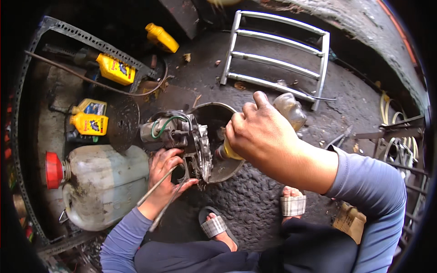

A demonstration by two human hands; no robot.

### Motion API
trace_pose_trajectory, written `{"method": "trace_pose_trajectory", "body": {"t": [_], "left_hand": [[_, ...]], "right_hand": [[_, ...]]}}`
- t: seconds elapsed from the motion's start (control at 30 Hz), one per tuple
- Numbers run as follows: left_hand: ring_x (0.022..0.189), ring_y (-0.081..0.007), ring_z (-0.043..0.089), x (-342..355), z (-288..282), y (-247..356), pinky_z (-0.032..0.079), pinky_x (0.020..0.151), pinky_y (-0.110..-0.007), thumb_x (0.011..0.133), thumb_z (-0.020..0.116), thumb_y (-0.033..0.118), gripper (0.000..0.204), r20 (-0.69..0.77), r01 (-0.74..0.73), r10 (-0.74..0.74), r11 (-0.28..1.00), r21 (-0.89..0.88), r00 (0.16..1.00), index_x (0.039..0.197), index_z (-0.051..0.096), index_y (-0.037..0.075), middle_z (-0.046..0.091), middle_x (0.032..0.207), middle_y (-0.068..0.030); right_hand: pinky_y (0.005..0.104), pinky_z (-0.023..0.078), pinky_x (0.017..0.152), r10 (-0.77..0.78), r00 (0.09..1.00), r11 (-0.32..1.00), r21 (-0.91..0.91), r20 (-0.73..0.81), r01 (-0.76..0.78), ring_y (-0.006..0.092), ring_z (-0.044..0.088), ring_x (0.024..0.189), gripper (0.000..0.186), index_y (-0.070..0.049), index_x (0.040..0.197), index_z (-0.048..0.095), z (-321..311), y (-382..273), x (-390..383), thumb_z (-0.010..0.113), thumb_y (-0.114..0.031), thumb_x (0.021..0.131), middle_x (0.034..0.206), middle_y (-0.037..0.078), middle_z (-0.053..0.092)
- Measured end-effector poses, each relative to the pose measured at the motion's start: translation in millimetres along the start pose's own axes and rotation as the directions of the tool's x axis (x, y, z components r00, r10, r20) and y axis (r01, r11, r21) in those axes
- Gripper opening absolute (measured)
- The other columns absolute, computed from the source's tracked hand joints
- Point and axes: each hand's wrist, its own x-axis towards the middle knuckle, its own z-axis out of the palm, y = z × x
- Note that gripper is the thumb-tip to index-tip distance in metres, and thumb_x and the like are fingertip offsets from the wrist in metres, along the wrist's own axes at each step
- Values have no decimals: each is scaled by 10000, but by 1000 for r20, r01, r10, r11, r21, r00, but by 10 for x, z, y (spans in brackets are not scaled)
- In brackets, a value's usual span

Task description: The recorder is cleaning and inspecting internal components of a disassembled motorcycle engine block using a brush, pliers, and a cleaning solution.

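A greasy metal engine (175, 136) with a green wire rests at the left side of a round metal pan (227, 169). My left hand (161, 175) grips its lower left side, fingers on top and thumb below. Two long thin studs (157, 186) stick out from the engine past this hand. Over the pan, my right hand (259, 129) is closed round a yellow-handled tool (231, 151) that looks like a brush; its dark tip points at the engine's open face, and most of the handle is hidden in my fist.
A large cloudy jug (107, 186) with a red cap lies at left, near yellow oil bottles (88, 123) and a perforated metal frame (98, 43). A clear plastic bottle (290, 111) is beyond my right hand. A chrome rack (277, 57) lies at the back.
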Motion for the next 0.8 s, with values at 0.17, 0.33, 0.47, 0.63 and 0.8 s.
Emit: {"method": "trace_pose_trajectory", "body": {"t": [0.17,0.33,0.47,0.63,0.8], "left_hand": [[1194,-389,565,-175,42,-21,445,1033,-485,741,890,207,500,-12,159,-161,980,-117,987,1093,564,70,588,1303,-198],[1303,-250,486,-331,277,-32,365,1108,-380,911,627,-10,255,-197,386,-556,750,-536,807,1143,547,59,472,1466,-183],[1273,-201,498,-304,383,-24,383,1097,-353,976,532,33,252,-290,411,-720,627,-661,631,1227,538,49,473,1480,-176],[1144,-199,569,-306,364,7,443,1025,-335,1016,532,170,489,-205,449,-825,475,-757,527,1460,412,4,561,1321,-128],[1092,-198,601,-151,248,132,454,1012,-332,1040,504,223,526,-70,541,-877,354,-763,475,1505,364,21,612,1240,-123]], "right_hand": [[481,444,961,-45,976,966,241,-213,97,250,638,937,280,-13,1009,679,469,7,127,658,-219,820,847,67,618],[464,449,931,-92,932,913,344,-351,220,257,628,863,233,-12,944,689,715,-44,388,639,-199,813,804,92,629],[459,443,930,-116,938,913,338,-327,230,253,623,833,224,-3,914,696,755,-6,542,642,-196,815,777,91,622],[426,429,903,-168,958,914,328,-231,239,238,610,805,244,4,937,707,760,45,668,644,-199,817,753,83,613],[437,403,882,-242,950,898,327,-196,296,238,626,832,227,-53,963,748,698,135,713,621,-205,852,802,77,658]]}}
